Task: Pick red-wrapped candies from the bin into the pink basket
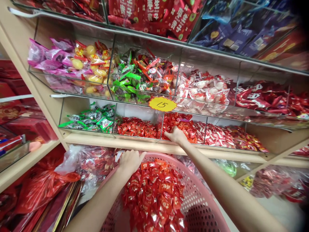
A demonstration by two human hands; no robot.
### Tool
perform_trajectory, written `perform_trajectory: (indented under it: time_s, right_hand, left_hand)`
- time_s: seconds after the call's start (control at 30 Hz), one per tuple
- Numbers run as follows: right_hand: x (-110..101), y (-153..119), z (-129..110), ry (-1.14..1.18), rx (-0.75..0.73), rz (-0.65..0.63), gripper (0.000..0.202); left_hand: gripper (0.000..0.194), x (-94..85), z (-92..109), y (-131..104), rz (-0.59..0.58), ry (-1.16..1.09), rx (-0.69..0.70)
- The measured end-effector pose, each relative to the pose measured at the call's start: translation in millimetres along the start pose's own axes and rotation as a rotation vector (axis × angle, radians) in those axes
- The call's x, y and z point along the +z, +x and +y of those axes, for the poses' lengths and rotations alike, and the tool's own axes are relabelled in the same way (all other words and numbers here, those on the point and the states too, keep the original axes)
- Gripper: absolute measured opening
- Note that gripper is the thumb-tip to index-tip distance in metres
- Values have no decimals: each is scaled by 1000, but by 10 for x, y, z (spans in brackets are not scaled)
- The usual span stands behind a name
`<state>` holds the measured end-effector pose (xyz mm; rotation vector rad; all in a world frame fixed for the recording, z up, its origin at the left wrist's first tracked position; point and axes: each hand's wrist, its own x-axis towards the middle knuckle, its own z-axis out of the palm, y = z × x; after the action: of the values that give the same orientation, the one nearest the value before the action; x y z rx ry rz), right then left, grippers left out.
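Observation:
A pink perforated plastic basket (pixel 202 196) full of red-wrapped candies (pixel 155 193) is in front of me, below the shelf edge. My left hand (pixel 130 162) is closed over its far left rim. My right hand (pixel 177 136) reaches over the clear front wall of a bottom-row bin holding more red-wrapped candies (pixel 180 120). Its thumb points left, and the other fingers are hidden among the candies, so whether they grip any does not show.
Clear dividers split the wooden shelf (pixel 116 140) into candy bins. Green-wrapped candies (pixel 96 117) lie at left, and red-and-white ones (pixel 214 133) at right. A yellow price tag (pixel 162 104) marked 15 hangs above. Bagged goods (pixel 96 161) sit below; a red plastic bag (pixel 43 183) stands left.

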<state>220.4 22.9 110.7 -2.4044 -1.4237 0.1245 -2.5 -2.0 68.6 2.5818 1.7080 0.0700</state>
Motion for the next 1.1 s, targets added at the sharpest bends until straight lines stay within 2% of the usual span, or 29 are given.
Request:
perform_trajectory:
  time_s: [0.47, 0.57, 0.7, 0.77, 0.83, 0.87, 0.97, 1.03, 1.1]
  right_hand:
    - [25, -15, -25, -11, 33, -19, 40]
    - [-2, -27, -21, 8, 22, 14, 34]
    - [-162, -94, 91, 41, -13, 114, 28]
    - [-266, -199, 175, 107, -103, 216, 27]
    - [-344, -376, 249, 222, -283, 283, 25]
    - [-362, -488, 278, 275, -391, 274, 23]
    - [-316, -848, 333, 279, -687, 90, 15]
    - [-219, -1033, 358, 143, -836, -31, 9]
    - [-108, -1133, 385, -14, -923, -94, 8]
  left_hand:
    - [60, -24, 7, -5, -27, -8, -13]
    - [59, -24, 7, -6, -21, -11, -16]
    - [59, -25, -4, -4, -20, -20, -18]
    - [60, -25, -7, -2, -31, -27, -21]
    - [61, -25, -3, 2, -40, -30, -23]
    - [61, -24, 2, 5, -44, -29, -23]
    - [62, -20, 20, 11, -55, -24, -23]
    - [63, -18, 28, 12, -59, -21, -29]
    - [63, -17, 27, 7, -52, -16, -28]
